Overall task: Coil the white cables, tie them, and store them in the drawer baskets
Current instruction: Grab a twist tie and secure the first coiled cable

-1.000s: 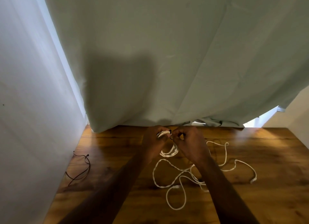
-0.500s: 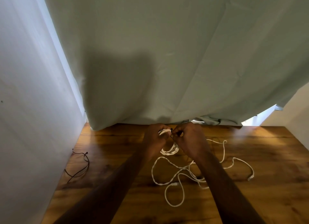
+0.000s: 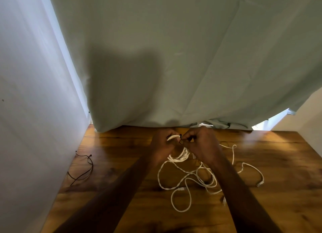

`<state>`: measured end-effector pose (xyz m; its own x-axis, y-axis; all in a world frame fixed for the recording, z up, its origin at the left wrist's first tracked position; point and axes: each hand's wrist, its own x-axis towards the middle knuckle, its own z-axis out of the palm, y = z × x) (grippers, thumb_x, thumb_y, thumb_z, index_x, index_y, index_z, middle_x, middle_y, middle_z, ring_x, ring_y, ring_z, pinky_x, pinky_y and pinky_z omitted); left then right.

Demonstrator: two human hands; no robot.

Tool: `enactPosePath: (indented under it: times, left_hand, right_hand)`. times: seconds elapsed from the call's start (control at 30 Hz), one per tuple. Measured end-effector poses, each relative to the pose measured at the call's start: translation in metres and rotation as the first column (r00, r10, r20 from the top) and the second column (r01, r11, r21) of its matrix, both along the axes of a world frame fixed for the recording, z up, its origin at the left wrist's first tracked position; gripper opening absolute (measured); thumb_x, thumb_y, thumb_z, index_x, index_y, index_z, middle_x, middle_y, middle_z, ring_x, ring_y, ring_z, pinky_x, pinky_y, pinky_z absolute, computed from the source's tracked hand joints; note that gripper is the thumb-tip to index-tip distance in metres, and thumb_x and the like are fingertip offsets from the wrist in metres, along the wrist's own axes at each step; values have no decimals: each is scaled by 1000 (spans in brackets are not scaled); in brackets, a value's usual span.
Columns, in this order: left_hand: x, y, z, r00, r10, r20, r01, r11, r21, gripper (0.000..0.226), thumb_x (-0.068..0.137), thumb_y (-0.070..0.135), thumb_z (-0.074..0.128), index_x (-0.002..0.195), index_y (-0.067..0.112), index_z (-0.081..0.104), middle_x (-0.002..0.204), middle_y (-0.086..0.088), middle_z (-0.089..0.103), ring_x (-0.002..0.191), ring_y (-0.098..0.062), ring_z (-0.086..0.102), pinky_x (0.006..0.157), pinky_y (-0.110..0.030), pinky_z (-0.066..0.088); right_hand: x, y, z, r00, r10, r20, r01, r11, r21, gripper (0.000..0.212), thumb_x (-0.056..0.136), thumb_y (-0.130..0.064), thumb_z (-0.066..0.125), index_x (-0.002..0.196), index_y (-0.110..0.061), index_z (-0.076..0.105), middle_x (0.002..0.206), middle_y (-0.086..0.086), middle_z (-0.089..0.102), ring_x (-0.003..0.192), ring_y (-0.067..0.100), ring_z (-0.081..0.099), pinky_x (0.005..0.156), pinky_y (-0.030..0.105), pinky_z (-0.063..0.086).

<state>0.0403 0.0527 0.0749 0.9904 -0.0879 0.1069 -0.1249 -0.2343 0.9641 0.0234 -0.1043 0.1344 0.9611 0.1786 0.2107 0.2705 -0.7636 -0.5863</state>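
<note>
While you've got both hands up at the far edge, here's how it sits:
curtain [image 3: 191, 58]: pale green, draped down onto the worktop's back edge
worktop [image 3: 122, 198]: wood
loose white cable [image 3: 183, 185]: sprawled near your right forearm
coiled white cable [image 3: 179, 157]: bundled between your hands
left hand [image 3: 161, 145]: closed round the coil
right hand [image 3: 202, 144]: pinching a small dark tie [image 3: 181, 140] at the coil
</note>
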Motion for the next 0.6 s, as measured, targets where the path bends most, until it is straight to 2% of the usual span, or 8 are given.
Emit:
enactPosePath:
  times: [0.2, 0.37, 0.47, 0.6]
  left_hand:
    - [0, -2, 1, 1000, -8, 11, 8, 1000, 25, 11, 90, 7, 63, 95, 9, 72, 84, 2, 70, 68, -3, 63, 59, -22, 46]
    - [-2, -6, 2, 999, 2, 39, -4, 998, 58, 11, 88, 6, 64, 94, 7, 73, 83, 0, 70, 67, -5, 62, 59, -26, 50]
    - [-2, -7, 1, 999, 7, 51, -10, 998, 59, 12, 86, 11, 64, 92, 7, 73, 84, -4, 72, 67, -9, 64, 61, -37, 54]
    - [-2, -7, 3, 999, 10, 35, -12, 999, 52, 26, 79, 25, 60, 94, 9, 74, 85, -5, 73, 68, -11, 64, 63, -38, 54]
  right_hand:
    - [0, 3, -1, 999, -41, -16, 40, 997, -62, 12, 79, -14, 80, 90, -19, 82, 83, -3, 78, 63, -2, 62, 59, 3, 38]
    - [-3, 5, 0, 997, -73, 38, 77, 987, -137, 8, 78, -17, 79, 86, -18, 82, 79, -1, 77, 68, 11, 68, 63, 17, 48]
    - [-4, 5, -1, 996, -83, 41, 89, 973, -212, 8, 79, -20, 78, 86, -18, 82, 79, 1, 77, 69, 14, 68, 70, 28, 57]
    - [-2, 8, 0, 994, -103, 36, 108, 972, -210, 12, 79, -18, 77, 89, -18, 82, 81, 1, 77, 70, 15, 69, 72, 30, 59]
